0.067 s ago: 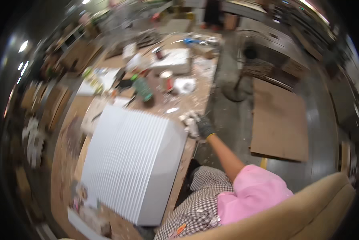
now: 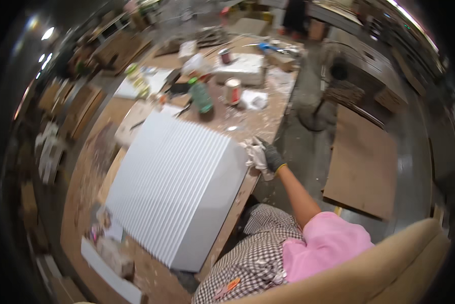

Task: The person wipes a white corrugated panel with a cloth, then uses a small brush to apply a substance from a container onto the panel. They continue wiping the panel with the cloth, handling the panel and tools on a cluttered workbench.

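My right hand (image 2: 274, 158), in a dark grey glove with a yellow cuff edge, grips a crumpled white cloth (image 2: 257, 156). The cloth is at the far right corner of a white box-like piece (image 2: 172, 187) with a ribbed top and a smooth sloping side. This piece lies on a brown worktable (image 2: 93, 167). My left hand does not show. A dark grey patch (image 2: 187, 279) lies by the near corner of the ribbed piece, too unclear to name.
Beyond the ribbed piece stand a green bottle (image 2: 201, 96), a white-and-red can (image 2: 232, 91) and a white block (image 2: 240, 70) with a dark can on it. A curved white strip (image 2: 111, 273) lies near left. Right of the table, a brown board (image 2: 362, 162) and a fan (image 2: 339, 68) stand.
The view has swung, so the scene sits farther right in the picture. It is also sharper. My right hand keeps hold of the cloth near the same corner.
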`<state>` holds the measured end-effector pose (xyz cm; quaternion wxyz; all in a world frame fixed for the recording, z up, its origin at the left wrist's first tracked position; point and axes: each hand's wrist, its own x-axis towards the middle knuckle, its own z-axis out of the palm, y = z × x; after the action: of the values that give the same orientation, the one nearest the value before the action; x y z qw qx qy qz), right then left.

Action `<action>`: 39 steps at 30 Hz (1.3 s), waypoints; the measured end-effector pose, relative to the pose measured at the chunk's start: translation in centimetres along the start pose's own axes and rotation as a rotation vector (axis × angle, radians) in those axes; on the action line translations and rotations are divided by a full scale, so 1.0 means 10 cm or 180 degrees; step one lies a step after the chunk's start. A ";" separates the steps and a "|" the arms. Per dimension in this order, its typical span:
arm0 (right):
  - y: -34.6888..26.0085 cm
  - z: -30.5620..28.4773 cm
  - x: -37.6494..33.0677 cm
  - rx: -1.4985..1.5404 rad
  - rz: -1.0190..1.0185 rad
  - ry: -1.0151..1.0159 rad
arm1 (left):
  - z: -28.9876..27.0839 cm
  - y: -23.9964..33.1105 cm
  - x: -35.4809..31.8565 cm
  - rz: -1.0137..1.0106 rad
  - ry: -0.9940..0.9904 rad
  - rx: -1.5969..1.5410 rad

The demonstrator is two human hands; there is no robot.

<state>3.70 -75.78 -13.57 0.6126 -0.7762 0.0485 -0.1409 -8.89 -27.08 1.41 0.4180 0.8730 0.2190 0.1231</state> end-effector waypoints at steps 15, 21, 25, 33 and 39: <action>-0.25 0.22 -0.02 -0.1196 0.0172 -0.0476 | -0.13 -0.89 -0.72 -0.1821 -0.0131 -0.0111; -0.30 0.14 0.07 0.0026 0.0494 -0.0901 | -0.10 -1.18 -1.22 -0.1927 0.0492 0.0087; 0.03 0.07 0.10 -0.0417 0.0324 -0.0982 | -0.26 -0.73 -1.21 -0.1860 0.0881 -0.0944; -1.53 -0.02 0.35 0.2378 0.0305 -0.1259 | -0.57 -0.65 -0.81 -0.1348 0.1089 -0.3154; -2.29 0.25 0.65 -0.0692 -0.1531 0.0197 | -0.14 -0.67 -0.20 -0.1492 0.0462 -0.3816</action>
<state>8.37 -69.40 9.05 0.4728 -0.8220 -0.1039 -0.3001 -13.12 -23.39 -3.01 0.8329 0.4067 0.3248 0.1882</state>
